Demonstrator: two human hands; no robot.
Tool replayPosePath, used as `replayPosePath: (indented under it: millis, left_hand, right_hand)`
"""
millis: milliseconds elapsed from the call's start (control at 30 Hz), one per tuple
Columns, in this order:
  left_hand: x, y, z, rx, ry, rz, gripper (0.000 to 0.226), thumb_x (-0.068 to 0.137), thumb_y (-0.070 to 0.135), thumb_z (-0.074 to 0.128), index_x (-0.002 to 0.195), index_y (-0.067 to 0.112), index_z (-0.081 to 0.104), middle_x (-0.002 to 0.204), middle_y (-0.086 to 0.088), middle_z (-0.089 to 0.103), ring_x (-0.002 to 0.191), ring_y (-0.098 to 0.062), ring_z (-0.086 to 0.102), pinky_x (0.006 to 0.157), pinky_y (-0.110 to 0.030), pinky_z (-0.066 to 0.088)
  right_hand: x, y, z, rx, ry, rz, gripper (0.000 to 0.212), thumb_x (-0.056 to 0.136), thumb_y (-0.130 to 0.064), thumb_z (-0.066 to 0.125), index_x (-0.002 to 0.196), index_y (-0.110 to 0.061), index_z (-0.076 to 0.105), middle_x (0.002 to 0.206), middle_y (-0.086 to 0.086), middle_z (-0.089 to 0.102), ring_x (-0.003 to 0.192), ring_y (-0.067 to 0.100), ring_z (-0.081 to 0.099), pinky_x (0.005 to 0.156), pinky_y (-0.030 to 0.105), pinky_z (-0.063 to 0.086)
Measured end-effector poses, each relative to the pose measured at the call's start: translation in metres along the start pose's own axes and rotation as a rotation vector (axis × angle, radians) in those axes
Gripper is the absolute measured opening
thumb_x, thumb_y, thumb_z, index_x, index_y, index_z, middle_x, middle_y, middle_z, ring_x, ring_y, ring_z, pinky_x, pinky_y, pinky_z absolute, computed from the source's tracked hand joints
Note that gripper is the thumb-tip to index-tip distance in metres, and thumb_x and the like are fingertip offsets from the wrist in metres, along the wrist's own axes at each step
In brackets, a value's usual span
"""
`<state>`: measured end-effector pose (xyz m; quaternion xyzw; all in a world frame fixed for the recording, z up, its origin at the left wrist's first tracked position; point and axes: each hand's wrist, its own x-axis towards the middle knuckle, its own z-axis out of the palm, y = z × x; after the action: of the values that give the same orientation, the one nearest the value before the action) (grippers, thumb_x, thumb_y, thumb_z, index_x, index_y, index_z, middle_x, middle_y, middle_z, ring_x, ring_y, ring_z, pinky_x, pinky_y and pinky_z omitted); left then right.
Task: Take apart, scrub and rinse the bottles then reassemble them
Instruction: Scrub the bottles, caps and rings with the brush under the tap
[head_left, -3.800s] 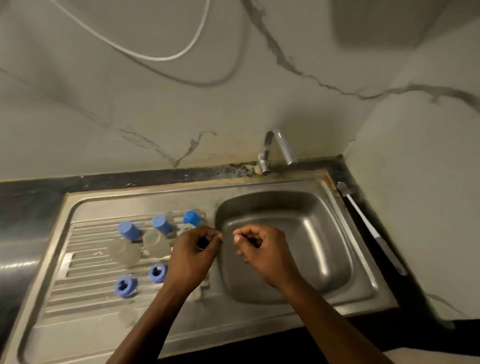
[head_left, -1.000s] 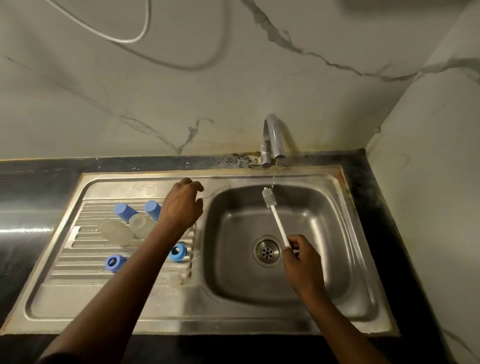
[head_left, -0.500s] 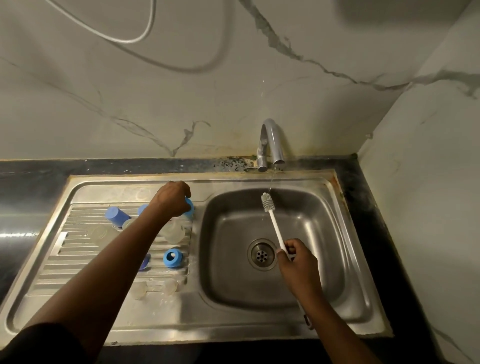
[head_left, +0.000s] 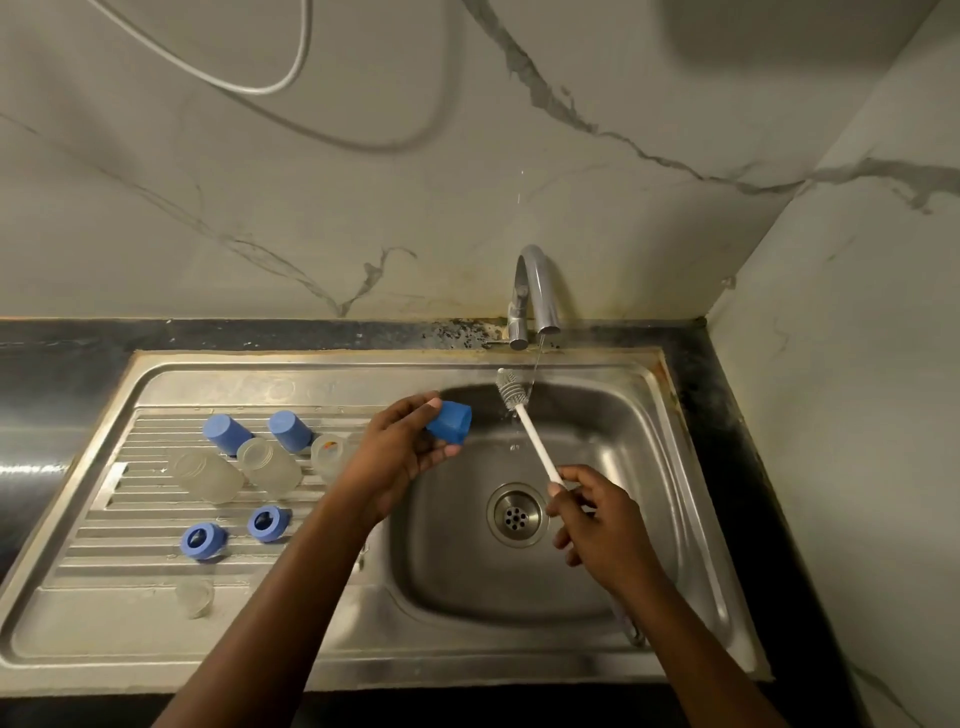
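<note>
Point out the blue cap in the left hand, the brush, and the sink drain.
blue cap (head_left: 451, 420), head view, on its blue side wall.
brush (head_left: 534, 438), head view, midway along the white handle.
drain (head_left: 515, 514), head view, centre of the metal strainer.

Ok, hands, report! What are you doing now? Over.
Left hand grips blue cap over basin. Right hand grips brush, head under tap stream. Nothing between them.
</note>
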<state>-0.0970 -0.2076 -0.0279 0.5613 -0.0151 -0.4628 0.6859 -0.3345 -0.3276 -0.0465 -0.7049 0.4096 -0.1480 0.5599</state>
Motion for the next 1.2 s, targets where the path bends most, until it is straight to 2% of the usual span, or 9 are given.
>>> replayPosePath:
  millis: [267,400,500,600,667,767,933,1067,1200]
  left_hand:
    - [0.005,-0.011,0.008,-0.095,0.149,-0.059,0.034,0.104,0.035,0.064,0.126,0.010,0.064,0.106,-0.020,0.076,0.084,-0.022,0.074,0.074,-0.032,0.067]
    - [0.005,-0.019,0.016,0.061,0.075,0.014,0.032,0.100,0.033,0.070,0.122,0.011,0.071,0.120,-0.020,0.072,0.100,-0.030,0.073,0.086,-0.038,0.063]
    - [0.005,-0.019,0.025,0.049,0.078,0.055,0.027,0.102,0.031,0.067,0.119,0.011,0.072,0.121,-0.021,0.072,0.105,-0.031,0.071,0.095,-0.044,0.059]
    - [0.009,-0.018,0.030,0.018,0.076,0.067,0.024,0.104,0.028,0.063,0.118,0.011,0.071,0.124,-0.021,0.068,0.107,-0.030,0.070,0.098,-0.046,0.059]
    - [0.010,-0.020,0.029,0.027,0.059,0.092,0.026,0.103,0.029,0.063,0.121,0.011,0.071,0.130,-0.023,0.066,0.111,-0.031,0.068,0.101,-0.049,0.058]
    - [0.014,-0.022,0.021,-0.070,0.017,0.070,0.039,0.100,0.031,0.064,0.131,0.007,0.069,0.135,-0.025,0.063,0.115,-0.034,0.069,0.095,-0.044,0.063]
    - [0.024,-0.017,0.026,-0.172,-0.022,0.024,0.048,0.100,0.034,0.065,0.136,0.002,0.066,0.126,-0.026,0.070,0.108,-0.033,0.075,0.081,-0.037,0.067]
    - [0.038,-0.018,0.050,-0.096,0.022,0.018,0.048,0.097,0.034,0.069,0.129,-0.002,0.069,0.121,-0.026,0.073,0.108,-0.034,0.075,0.087,-0.041,0.066]
    - [0.054,-0.023,0.067,0.012,0.086,-0.019,0.036,0.099,0.031,0.071,0.119,0.001,0.069,0.113,-0.021,0.077,0.101,-0.030,0.078,0.083,-0.039,0.066]
  right_hand:
    - [-0.030,-0.006,-0.024,-0.345,-0.118,-0.174,0.016,0.100,-0.037,0.066,0.108,-0.049,0.072,0.085,-0.029,0.070,0.082,0.000,0.068,0.069,0.014,0.050]
    - [-0.021,-0.011,-0.020,-0.649,-0.064,-0.331,0.035,0.106,-0.043,0.051,0.139,-0.041,0.061,0.108,-0.015,0.072,0.093,0.007,0.069,0.077,0.023,0.055]
    - [-0.015,-0.021,-0.009,-0.871,-0.053,-0.355,0.039,0.111,-0.041,0.038,0.146,-0.034,0.052,0.106,-0.006,0.069,0.084,0.013,0.069,0.071,0.028,0.055]
    - [-0.020,-0.023,0.009,-0.403,-0.160,-0.193,0.026,0.108,-0.035,0.048,0.118,-0.022,0.069,0.081,-0.007,0.069,0.067,0.007,0.064,0.062,0.032,0.054]
    - [-0.019,-0.028,0.013,0.025,-0.269,0.117,0.024,0.108,-0.032,0.053,0.108,-0.021,0.074,0.066,-0.006,0.054,0.048,0.005,0.045,0.046,0.024,0.039]
    - [-0.019,-0.045,-0.002,0.506,-0.482,0.528,0.027,0.108,-0.031,0.055,0.122,-0.019,0.076,0.070,-0.001,0.045,0.050,0.005,0.028,0.041,0.017,0.025]
    - [-0.010,-0.043,-0.021,0.814,-0.597,0.654,0.034,0.105,-0.030,0.056,0.130,-0.013,0.073,0.072,-0.002,0.039,0.051,0.002,0.024,0.042,0.014,0.021]
    - [-0.002,-0.034,-0.027,0.431,-0.448,0.422,0.027,0.108,-0.031,0.055,0.123,-0.024,0.077,0.069,-0.001,0.047,0.049,0.006,0.032,0.042,0.018,0.027]
    - [0.010,-0.033,-0.039,-0.315,-0.236,-0.004,0.024,0.109,-0.032,0.052,0.106,-0.024,0.075,0.061,-0.009,0.056,0.049,0.003,0.049,0.052,0.020,0.039]
